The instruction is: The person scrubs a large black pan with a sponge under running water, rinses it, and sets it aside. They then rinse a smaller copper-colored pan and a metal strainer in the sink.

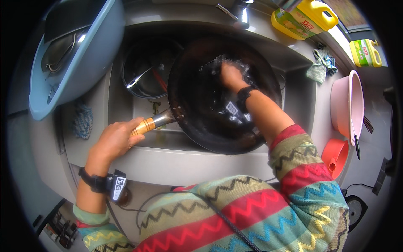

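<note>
My left hand (118,138) is closed around the wooden handle (145,126) of a large black wok (196,104). The wok rests tilted in a stainless steel sink (170,138) and holds some water (217,63). Inside it, my right hand (232,76) reaches down to the wet surface. That hand is blurred and its fingertips are hidden, so whether it grips anything is unclear. Left of the wok, partly covered by it, sits a round pot (133,89) with a metal utensil handle (139,78) and a red stick-like item (160,81) in it.
A light blue tub (94,66) with metal cookware leans in at upper left, near a knitted cloth (82,121). Behind the sink stand a faucet (243,15) and a yellow detergent jug (299,22). Along the right are a rag (319,67), a pink basin (341,107) and an orange-red container (333,156).
</note>
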Demonstrator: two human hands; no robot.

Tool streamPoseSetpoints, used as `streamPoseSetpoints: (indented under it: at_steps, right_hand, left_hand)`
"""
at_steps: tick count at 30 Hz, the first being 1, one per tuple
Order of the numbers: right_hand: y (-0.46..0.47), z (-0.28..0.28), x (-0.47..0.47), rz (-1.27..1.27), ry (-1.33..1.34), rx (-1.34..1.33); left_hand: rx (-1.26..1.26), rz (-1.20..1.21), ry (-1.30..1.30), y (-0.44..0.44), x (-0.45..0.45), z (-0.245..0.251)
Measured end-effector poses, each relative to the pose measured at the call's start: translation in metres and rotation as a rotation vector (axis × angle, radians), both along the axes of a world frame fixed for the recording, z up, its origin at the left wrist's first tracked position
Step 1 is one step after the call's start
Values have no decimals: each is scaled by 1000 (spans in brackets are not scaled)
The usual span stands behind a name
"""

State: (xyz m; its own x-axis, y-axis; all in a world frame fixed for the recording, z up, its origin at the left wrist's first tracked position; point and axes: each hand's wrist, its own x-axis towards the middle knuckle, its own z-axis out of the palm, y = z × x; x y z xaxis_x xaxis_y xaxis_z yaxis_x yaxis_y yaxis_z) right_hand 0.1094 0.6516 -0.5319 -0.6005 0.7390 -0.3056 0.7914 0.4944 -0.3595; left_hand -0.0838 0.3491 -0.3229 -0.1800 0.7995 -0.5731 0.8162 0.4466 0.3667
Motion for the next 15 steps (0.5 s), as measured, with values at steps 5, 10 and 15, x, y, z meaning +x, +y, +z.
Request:
streamPoseSetpoints:
  at_steps: [5,10,15]
  right_hand:
    - [-7,5,-33,-13,267,38]
    - [-69,20,-44,543,327,-222]
    - [-62,28,28,882,-73,-399]
  left_hand:
    - [11,-4,3,-4,4,2]
    - [-18,15,13,-9,2,3]
    - [16,5,5,-9,-7,0]
